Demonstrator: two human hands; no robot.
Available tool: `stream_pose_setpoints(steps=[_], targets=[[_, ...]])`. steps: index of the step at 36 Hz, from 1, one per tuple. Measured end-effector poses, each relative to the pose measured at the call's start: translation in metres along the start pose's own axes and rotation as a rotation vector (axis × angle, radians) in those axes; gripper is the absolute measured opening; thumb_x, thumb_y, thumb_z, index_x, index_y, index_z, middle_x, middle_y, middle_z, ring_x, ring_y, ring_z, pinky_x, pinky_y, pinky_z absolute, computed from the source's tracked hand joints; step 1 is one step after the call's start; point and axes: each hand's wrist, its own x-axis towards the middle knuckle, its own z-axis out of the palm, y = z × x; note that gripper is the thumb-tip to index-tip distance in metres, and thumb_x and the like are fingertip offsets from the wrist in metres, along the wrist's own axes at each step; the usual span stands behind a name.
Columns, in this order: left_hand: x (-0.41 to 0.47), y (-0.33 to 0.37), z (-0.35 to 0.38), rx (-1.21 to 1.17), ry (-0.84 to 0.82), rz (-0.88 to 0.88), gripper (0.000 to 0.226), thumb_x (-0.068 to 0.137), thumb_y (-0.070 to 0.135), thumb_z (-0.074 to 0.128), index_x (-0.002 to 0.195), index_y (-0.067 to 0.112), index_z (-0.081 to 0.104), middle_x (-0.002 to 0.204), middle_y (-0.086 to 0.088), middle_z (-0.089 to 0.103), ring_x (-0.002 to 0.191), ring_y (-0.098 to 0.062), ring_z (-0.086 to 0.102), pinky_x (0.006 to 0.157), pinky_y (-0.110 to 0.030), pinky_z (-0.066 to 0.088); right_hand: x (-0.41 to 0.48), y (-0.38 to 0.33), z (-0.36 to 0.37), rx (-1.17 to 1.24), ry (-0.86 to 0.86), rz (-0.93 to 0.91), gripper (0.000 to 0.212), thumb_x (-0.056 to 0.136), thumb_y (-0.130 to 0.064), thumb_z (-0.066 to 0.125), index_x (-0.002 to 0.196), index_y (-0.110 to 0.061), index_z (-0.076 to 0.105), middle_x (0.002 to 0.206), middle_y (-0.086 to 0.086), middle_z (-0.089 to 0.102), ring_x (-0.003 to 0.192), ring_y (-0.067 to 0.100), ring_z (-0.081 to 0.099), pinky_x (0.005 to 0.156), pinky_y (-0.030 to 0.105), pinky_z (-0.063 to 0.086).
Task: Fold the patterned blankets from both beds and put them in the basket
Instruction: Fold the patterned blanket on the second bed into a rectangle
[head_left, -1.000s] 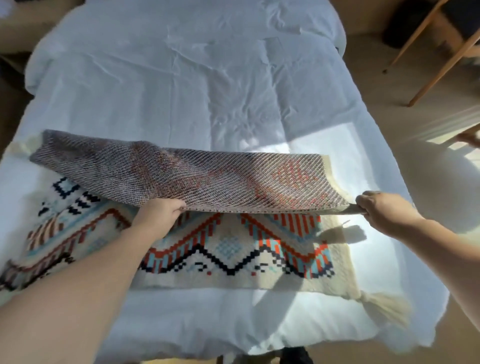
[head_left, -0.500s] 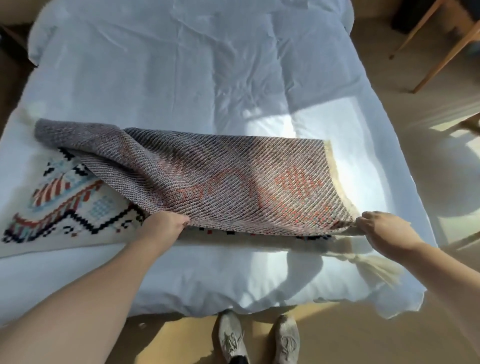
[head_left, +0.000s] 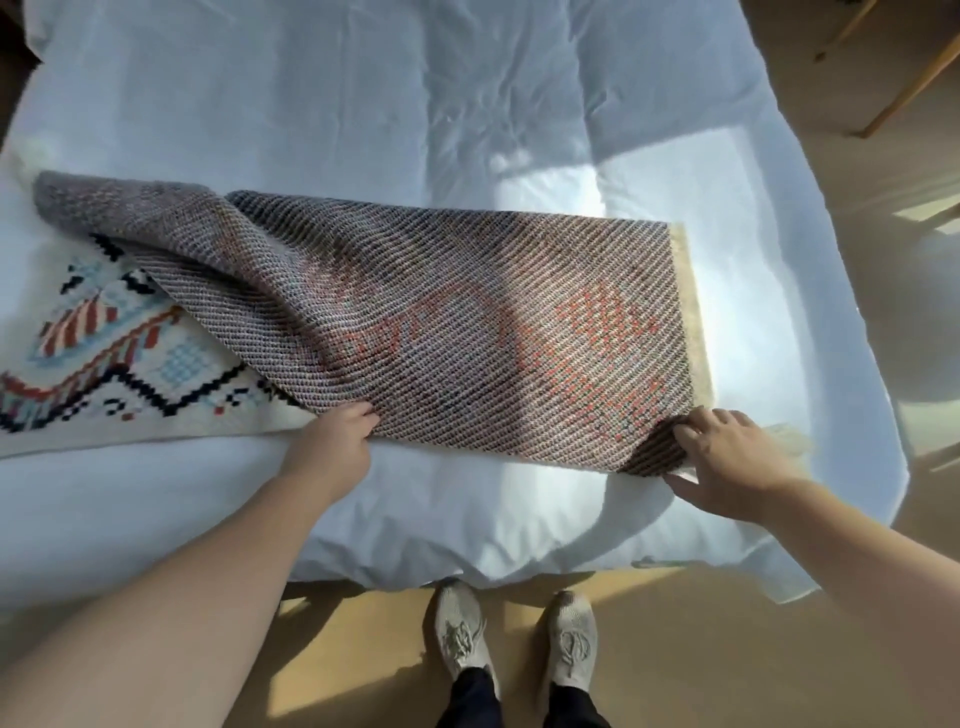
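A patterned blanket (head_left: 467, 332) lies across the near end of a bed, its far half folded toward me so the grey-brown woven underside faces up. At the left its cream face with red, blue and black zigzags still shows. My left hand (head_left: 337, 441) grips the folded edge near the middle. My right hand (head_left: 727, 462) rests on the blanket's near right corner, fingers spread over it and thumb under the edge. No basket is in view.
The bed has a white duvet (head_left: 415, 104) with a sunlit patch at the right. My two feet in grey shoes (head_left: 514, 634) stand on the wood floor at the bed's foot. Wooden chair legs (head_left: 914, 78) stand at the top right.
Both hands have drawn the blanket's far edge toward me and down onto the near edge, covering most of the patterned face. My right hand's fingers have spread out flatter.
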Motion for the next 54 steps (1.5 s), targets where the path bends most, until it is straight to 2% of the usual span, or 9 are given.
stream_pose_setpoints(steps=[4,8,13,16,19,25,33,44,54], targets=[[-0.011,-0.004,-0.005,-0.014,0.05,0.016,0.047,0.093,0.009,0.042,0.14,0.013,0.047,0.152,-0.001,0.035,0.14,-0.019,0.029,0.115,-0.034,0.024,0.007,-0.014,-0.009,-0.004,0.034,-0.045,0.072,0.073,-0.072,0.041,0.108,-0.014,0.065,0.107,0.014,0.061,0.101,0.034,0.056,0.09,0.046,0.044],[-0.03,-0.014,-0.016,-0.042,0.042,-0.032,0.049,0.095,0.012,0.038,0.144,0.017,0.041,0.155,0.003,0.028,0.142,-0.017,0.024,0.115,-0.034,0.024,0.02,-0.042,-0.024,0.047,-0.031,-0.046,0.082,0.079,-0.067,0.025,0.126,-0.01,0.061,0.133,0.024,0.053,0.124,0.04,0.049,0.103,0.051,0.04],[-0.06,-0.045,-0.041,-0.079,0.066,-0.113,0.049,0.095,0.012,0.039,0.143,0.02,0.042,0.154,0.006,0.031,0.139,-0.015,0.029,0.109,-0.032,0.029,0.033,-0.091,-0.056,0.089,-0.019,-0.104,0.071,0.094,-0.06,0.02,0.15,-0.017,0.026,0.158,0.014,0.018,0.145,0.029,0.015,0.118,0.04,0.01],[-0.074,-0.076,-0.055,-0.092,0.093,-0.16,0.049,0.096,0.013,0.039,0.143,0.022,0.041,0.152,0.006,0.033,0.138,-0.015,0.03,0.109,-0.032,0.029,0.047,-0.129,-0.082,0.111,0.016,-0.181,0.073,0.091,-0.06,0.014,0.149,-0.018,0.027,0.156,0.011,0.024,0.144,0.026,0.019,0.117,0.037,0.013],[-0.08,-0.114,-0.066,-0.099,0.113,-0.178,0.048,0.096,0.013,0.038,0.143,0.022,0.041,0.151,0.006,0.035,0.137,-0.014,0.031,0.109,-0.031,0.03,0.065,-0.174,-0.107,0.099,0.07,-0.242,0.06,0.097,-0.051,0.03,0.148,-0.019,0.03,0.152,0.008,0.032,0.14,0.024,0.028,0.114,0.034,0.02],[-0.084,-0.198,-0.081,-0.126,0.135,-0.183,0.047,0.097,0.015,0.039,0.144,0.02,0.04,0.151,0.005,0.036,0.136,-0.014,0.033,0.108,-0.031,0.033,0.097,-0.274,-0.154,0.075,0.138,-0.308,0.051,0.098,-0.047,0.035,0.14,-0.019,0.038,0.145,0.004,0.04,0.13,0.023,0.042,0.105,0.033,0.032],[-0.088,-0.291,-0.109,-0.142,0.123,-0.107,0.042,0.1,0.019,0.037,0.142,0.018,0.043,0.148,0.003,0.04,0.133,-0.015,0.037,0.101,-0.029,0.036,0.131,-0.388,-0.212,0.09,0.221,-0.324,0.035,0.097,-0.039,0.039,0.123,-0.019,0.053,0.123,0.002,0.054,0.108,0.025,0.057,0.082,0.033,0.044],[-0.008,-0.375,-0.146,-0.101,0.228,-0.048,0.035,0.097,0.013,0.044,0.128,0.009,0.058,0.131,-0.007,0.056,0.118,-0.025,0.052,0.093,-0.031,0.041,0.232,-0.471,-0.252,0.209,0.253,-0.393,0.03,0.095,-0.034,0.041,0.112,-0.014,0.056,0.108,0.006,0.057,0.099,0.03,0.059,0.079,0.037,0.049],[0.085,-0.422,-0.161,-0.073,0.267,-0.036,0.033,0.096,0.012,0.044,0.126,0.01,0.057,0.127,-0.005,0.055,0.113,-0.023,0.051,0.089,-0.039,0.046,0.33,-0.518,-0.287,0.244,0.294,-0.357,0.029,0.1,-0.029,0.037,0.108,-0.017,0.062,0.114,0.001,0.058,0.103,0.022,0.056,0.084,0.034,0.047]])
